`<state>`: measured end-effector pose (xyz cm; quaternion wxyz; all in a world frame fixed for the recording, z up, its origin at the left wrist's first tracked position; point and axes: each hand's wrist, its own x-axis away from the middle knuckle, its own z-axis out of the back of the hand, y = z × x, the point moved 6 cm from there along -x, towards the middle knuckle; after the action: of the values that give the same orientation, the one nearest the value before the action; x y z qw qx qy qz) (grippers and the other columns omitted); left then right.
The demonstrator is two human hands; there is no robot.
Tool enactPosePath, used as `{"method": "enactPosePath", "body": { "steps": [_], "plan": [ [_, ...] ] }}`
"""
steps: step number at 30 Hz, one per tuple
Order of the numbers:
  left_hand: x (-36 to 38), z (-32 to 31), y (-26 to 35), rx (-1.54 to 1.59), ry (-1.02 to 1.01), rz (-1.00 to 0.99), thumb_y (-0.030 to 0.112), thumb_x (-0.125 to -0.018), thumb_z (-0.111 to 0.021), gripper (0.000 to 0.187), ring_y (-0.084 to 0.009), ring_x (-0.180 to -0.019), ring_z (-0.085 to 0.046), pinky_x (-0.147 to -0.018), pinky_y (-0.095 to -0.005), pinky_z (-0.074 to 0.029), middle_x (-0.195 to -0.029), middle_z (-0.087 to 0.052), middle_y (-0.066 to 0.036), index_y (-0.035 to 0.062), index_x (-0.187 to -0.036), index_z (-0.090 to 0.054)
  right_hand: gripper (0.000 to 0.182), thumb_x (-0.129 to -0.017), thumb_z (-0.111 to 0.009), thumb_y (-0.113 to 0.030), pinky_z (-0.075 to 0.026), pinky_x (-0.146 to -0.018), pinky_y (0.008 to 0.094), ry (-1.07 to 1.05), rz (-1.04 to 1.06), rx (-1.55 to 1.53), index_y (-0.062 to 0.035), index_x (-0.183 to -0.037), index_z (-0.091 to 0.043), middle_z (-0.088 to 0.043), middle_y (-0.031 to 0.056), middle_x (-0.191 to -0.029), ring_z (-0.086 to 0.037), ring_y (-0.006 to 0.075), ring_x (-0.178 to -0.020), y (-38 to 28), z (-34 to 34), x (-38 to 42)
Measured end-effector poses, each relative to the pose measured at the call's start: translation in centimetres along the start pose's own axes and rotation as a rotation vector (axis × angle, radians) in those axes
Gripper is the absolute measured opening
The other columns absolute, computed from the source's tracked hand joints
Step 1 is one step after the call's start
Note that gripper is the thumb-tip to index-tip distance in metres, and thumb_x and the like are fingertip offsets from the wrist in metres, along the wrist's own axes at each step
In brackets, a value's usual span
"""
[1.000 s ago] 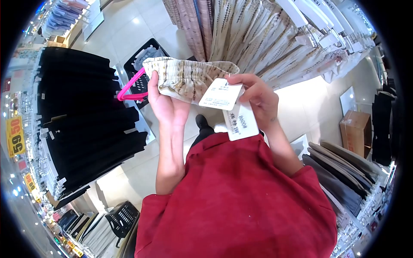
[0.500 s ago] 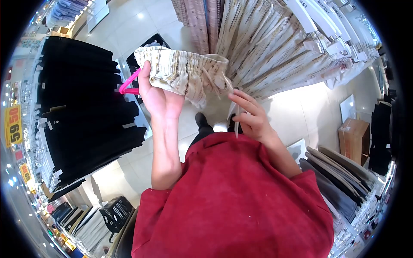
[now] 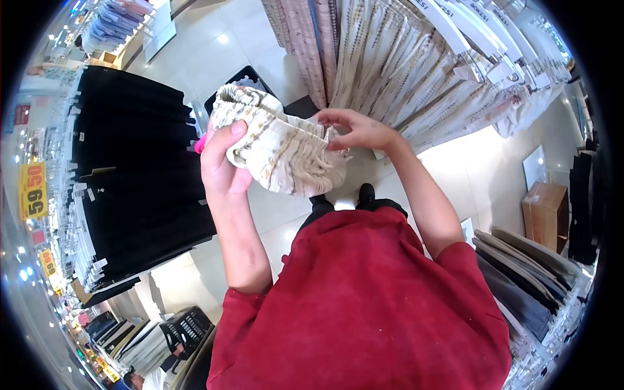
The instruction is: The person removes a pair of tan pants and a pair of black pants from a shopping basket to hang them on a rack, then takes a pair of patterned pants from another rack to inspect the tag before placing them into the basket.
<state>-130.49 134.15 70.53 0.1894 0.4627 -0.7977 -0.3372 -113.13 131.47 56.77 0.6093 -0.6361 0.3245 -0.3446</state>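
Observation:
A cream patterned garment [image 3: 286,146] with a gathered waistband and brown stripes hangs between my hands, above the floor. My left hand [image 3: 224,159] is closed on its left end, thumb on top of the fabric. A bit of a pink item [image 3: 201,143] shows behind that hand. At the garment's right end, my right hand [image 3: 354,130] has its fingers curled round the waistband's edge, near some loose drawstring ends.
Similar patterned garments [image 3: 390,71] hang at the upper right. Black garments [image 3: 140,162] fill a rack at left. A black basket [image 3: 250,77] stands on the floor ahead. A cardboard box [image 3: 545,211] is at right. Another person [image 3: 156,377] appears at lower left.
The garment has turned and come slightly nearer my body, showing more fabric. My right hand has moved up and left onto its waistband. The pink item is now mostly hidden; a person has appeared at lower left.

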Motion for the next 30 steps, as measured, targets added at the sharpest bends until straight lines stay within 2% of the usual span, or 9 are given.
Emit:
{"method": "enactPosePath", "body": {
  "steps": [4, 6, 12, 20, 22, 26, 28, 29, 30],
  "plan": [
    [0.9, 1.7, 3.5, -0.659, 0.215, -0.167, 0.003, -0.077, -0.070, 0.041, -0.0151, -0.083, -0.064, -0.072, -0.0259, -0.052, -0.094, -0.065, -0.010, 0.0010, -0.113, -0.051, 0.035, -0.076, -0.073, -0.017, -0.041, -0.089, 0.0270, 0.216, -0.108, -0.093, -0.0029, -0.103, -0.057, -0.055, 0.0041, -0.106, -0.051, 0.0133, -0.103, 0.6, 0.8, 0.8],
    [1.4, 2.2, 4.3, -0.922, 0.203, -0.199, 0.001, -0.083, -0.067, 0.028, -0.0077, -0.081, -0.059, -0.071, -0.0213, -0.048, -0.091, -0.064, -0.004, 0.0013, -0.108, -0.054, 0.023, -0.077, -0.071, -0.013, -0.043, -0.087, 0.0280, 0.445, 0.053, 0.341, -0.0028, -0.091, -0.057, -0.054, 0.0059, -0.104, -0.053, 0.0155, -0.099, -1.9, 2.4, 2.3],
    [1.4, 4.2, 3.2, -1.058, 0.305, -0.318, 0.001, -0.084, -0.066, 0.029, -0.0074, -0.081, -0.058, -0.071, -0.0211, -0.047, -0.091, -0.063, -0.004, -0.0001, -0.111, -0.054, 0.022, -0.083, -0.065, -0.009, -0.043, -0.070, 0.0216, 0.581, 0.216, 0.629, -0.0054, -0.077, -0.044, -0.050, 0.0009, -0.087, -0.050, 0.0088, -0.087, -8.6, 4.3, 4.4],
    [0.1, 4.2, 2.5, -1.210, 0.388, -0.299, 0.006, -0.082, -0.070, 0.038, -0.0093, -0.077, -0.061, -0.070, -0.0222, -0.049, -0.090, -0.067, -0.009, -0.0024, -0.116, -0.055, 0.020, -0.083, -0.064, -0.010, -0.040, -0.063, 0.0231, 0.746, 0.065, 0.331, -0.0040, -0.097, -0.051, -0.051, 0.0002, -0.075, -0.049, 0.0088, -0.070, -8.2, 6.2, 5.0],
    [0.0, 4.2, 2.1, -1.336, 0.450, -0.302, 0.010, -0.078, -0.075, 0.036, -0.0070, -0.061, -0.058, -0.055, -0.0218, -0.045, -0.073, -0.067, -0.008, -0.0019, -0.108, -0.058, 0.024, -0.082, -0.065, -0.011, -0.042, -0.065, 0.0248, 0.855, 0.062, 0.364, -0.0036, -0.101, -0.053, -0.055, 0.0024, -0.077, -0.051, 0.0114, -0.070, -8.6, 6.7, 5.4],
    [-0.2, 3.1, 0.4, -1.392, 0.394, -0.467, 0.009, -0.080, -0.073, 0.020, -0.0010, -0.063, -0.048, -0.055, -0.0183, -0.041, -0.071, -0.062, 0.000, -0.0011, -0.088, -0.058, 0.027, -0.082, -0.064, -0.012, -0.044, -0.065, 0.0259, 1.050, 0.089, 0.348, -0.0034, -0.105, -0.053, -0.055, 0.0043, -0.079, -0.052, 0.0124, -0.071, -9.4, 6.0, 5.2],
    [-0.6, 2.5, -0.1, -1.355, 0.452, -0.431, 0.014, -0.075, -0.076, 0.023, -0.0106, -0.057, -0.053, -0.057, -0.0253, -0.045, -0.063, -0.060, -0.006, 0.0004, -0.083, -0.060, 0.027, -0.083, -0.063, -0.012, -0.044, -0.066, 0.0259, 1.087, 0.136, 0.270, -0.0037, -0.107, -0.052, -0.054, 0.0044, -0.082, -0.051, 0.0121, -0.072, -9.5, 5.2, 4.5],
    [-0.8, 1.7, -0.7, -1.371, 0.434, -0.385, 0.015, -0.075, -0.075, 0.023, -0.0169, -0.068, -0.058, -0.063, -0.0296, -0.047, -0.078, -0.061, -0.011, -0.0002, -0.085, -0.061, 0.027, -0.084, -0.061, -0.012, -0.044, -0.066, 0.0257, 1.096, 0.160, 0.222, -0.0040, -0.108, -0.052, -0.053, 0.0043, -0.084, -0.051, 0.0118, -0.073, -9.4, 4.7, 4.1],
    [-0.7, -0.8, -0.9, -1.491, 0.295, -0.728, 0.014, -0.074, -0.075, 0.023, -0.0239, -0.084, -0.059, -0.069, -0.0343, -0.048, -0.104, -0.057, -0.015, -0.0007, -0.086, -0.062, 0.027, -0.085, -0.060, -0.011, -0.044, -0.066, 0.0254, 1.102, 0.183, 0.174, -0.0043, -0.109, -0.051, -0.052, 0.0042, -0.086, -0.050, 0.0115, -0.074, -9.4, 4.0, 3.7]
  ]
}}
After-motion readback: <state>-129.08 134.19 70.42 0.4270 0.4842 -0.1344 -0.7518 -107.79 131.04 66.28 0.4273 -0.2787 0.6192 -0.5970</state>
